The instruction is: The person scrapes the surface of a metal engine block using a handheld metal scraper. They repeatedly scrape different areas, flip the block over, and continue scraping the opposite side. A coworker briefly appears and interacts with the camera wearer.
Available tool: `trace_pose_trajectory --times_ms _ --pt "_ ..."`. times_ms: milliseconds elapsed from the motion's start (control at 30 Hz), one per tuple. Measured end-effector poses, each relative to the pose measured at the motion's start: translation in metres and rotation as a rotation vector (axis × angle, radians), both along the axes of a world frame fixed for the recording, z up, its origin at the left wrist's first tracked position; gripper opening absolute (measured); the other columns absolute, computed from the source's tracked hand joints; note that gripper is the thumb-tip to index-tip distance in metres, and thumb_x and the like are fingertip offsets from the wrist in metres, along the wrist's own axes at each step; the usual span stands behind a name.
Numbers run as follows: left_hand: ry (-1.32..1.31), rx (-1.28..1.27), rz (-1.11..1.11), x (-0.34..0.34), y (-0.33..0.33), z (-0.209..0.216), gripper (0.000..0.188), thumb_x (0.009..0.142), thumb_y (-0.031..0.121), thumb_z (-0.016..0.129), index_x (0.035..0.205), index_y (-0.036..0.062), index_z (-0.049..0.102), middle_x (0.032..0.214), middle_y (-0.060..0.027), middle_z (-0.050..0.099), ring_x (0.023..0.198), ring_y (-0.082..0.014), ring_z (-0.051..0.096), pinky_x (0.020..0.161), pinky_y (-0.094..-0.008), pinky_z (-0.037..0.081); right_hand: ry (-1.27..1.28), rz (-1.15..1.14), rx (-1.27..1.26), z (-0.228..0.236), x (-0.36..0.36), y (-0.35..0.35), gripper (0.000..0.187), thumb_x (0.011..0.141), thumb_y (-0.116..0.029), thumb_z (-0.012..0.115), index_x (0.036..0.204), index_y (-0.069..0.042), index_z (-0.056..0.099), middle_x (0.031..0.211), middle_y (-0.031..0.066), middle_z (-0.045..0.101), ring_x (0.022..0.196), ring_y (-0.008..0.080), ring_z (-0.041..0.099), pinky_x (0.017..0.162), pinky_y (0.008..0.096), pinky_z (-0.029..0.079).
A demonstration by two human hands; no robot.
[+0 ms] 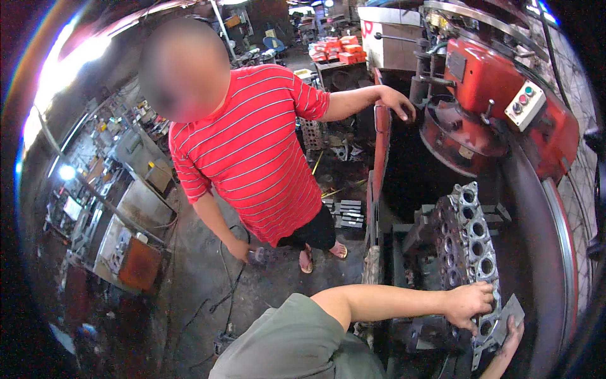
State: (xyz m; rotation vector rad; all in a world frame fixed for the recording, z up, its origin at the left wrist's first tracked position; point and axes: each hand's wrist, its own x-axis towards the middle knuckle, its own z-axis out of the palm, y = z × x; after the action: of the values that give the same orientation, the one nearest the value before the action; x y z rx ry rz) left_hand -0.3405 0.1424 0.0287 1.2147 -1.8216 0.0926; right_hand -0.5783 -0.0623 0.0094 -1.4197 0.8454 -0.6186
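A metal engine cylinder head (483,246) with a row of round ports stands on edge on the machine bed at the right. My left hand (469,306) reaches across from the lower middle, its fingers curled over the near part of the cylinder head. Close by, at the near end, my right hand (512,335) grips a thin flat grey plate (512,311). The plate is beside the cylinder head; whether the two touch I cannot tell. Some fingers of my right hand are hidden behind the plate.
A red machine (473,69) with a round grinding head (457,139) and a button box (525,105) rises beyond the cylinder head. Another person in a red striped shirt (252,151) stands at the left, one hand on the red guard panel (380,145). Cables (230,297) lie on the floor.
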Motion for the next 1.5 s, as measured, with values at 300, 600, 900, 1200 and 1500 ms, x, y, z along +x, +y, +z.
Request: trace_pose_trajectory --times_ms 300,600,900,1200,1500 --pt "-0.006 0.015 -0.019 0.008 0.002 0.004 0.061 0.052 0.049 0.087 0.086 0.0026 0.067 0.096 -0.0148 0.062 0.103 -0.0368 0.053 0.091 -0.0484 0.043 -0.086 0.039 0.008 0.013 0.007 0.007 0.065 0.092 -0.019 0.073 0.147 0.004 0.045 0.138 0.0147 0.058 0.121 0.0278 0.058 0.109 0.0406 0.042" --pt "-0.029 0.023 -0.025 0.022 0.003 0.015 0.051 0.063 0.041 0.086 0.089 0.0035 0.065 0.092 -0.0165 0.061 0.093 -0.0388 0.060 0.086 -0.0502 0.049 -0.018 -0.188 -0.032 0.052 0.033 0.038 0.042 0.089 -0.005 0.068 0.129 0.006 0.061 0.123 0.0170 0.068 0.111 0.0271 0.067 0.096 0.0406 0.054" --pt "-0.071 0.130 0.042 0.001 0.012 0.033 0.061 0.068 0.039 0.088 0.114 0.0030 0.071 0.113 -0.0149 0.066 0.113 -0.0367 0.059 0.099 -0.0466 0.049 -0.227 -0.421 -0.122 0.101 -0.001 0.028 0.048 0.091 -0.016 0.074 0.132 0.004 0.058 0.120 0.0129 0.070 0.106 0.0232 0.068 0.099 0.0382 0.051" --pt "0.057 0.061 0.150 0.018 0.031 0.032 0.051 0.071 0.015 0.089 0.116 0.0023 0.070 0.117 -0.0120 0.070 0.117 -0.0334 0.063 0.101 -0.0465 0.049 -0.166 -0.097 -0.032 0.080 0.046 0.023 0.034 0.094 -0.014 0.073 0.124 0.000 0.064 0.114 0.0091 0.073 0.102 0.0188 0.069 0.094 0.0346 0.053" --pt "0.037 0.094 0.198 0.014 0.033 0.020 0.049 0.072 0.015 0.089 0.117 0.0049 0.071 0.120 -0.0105 0.071 0.123 -0.0317 0.063 0.114 -0.0520 0.041 -0.200 0.041 -0.062 0.072 0.074 0.010 0.036 0.094 -0.016 0.073 0.124 -0.001 0.063 0.113 0.0087 0.073 0.100 0.0171 0.068 0.092 0.0330 0.053"
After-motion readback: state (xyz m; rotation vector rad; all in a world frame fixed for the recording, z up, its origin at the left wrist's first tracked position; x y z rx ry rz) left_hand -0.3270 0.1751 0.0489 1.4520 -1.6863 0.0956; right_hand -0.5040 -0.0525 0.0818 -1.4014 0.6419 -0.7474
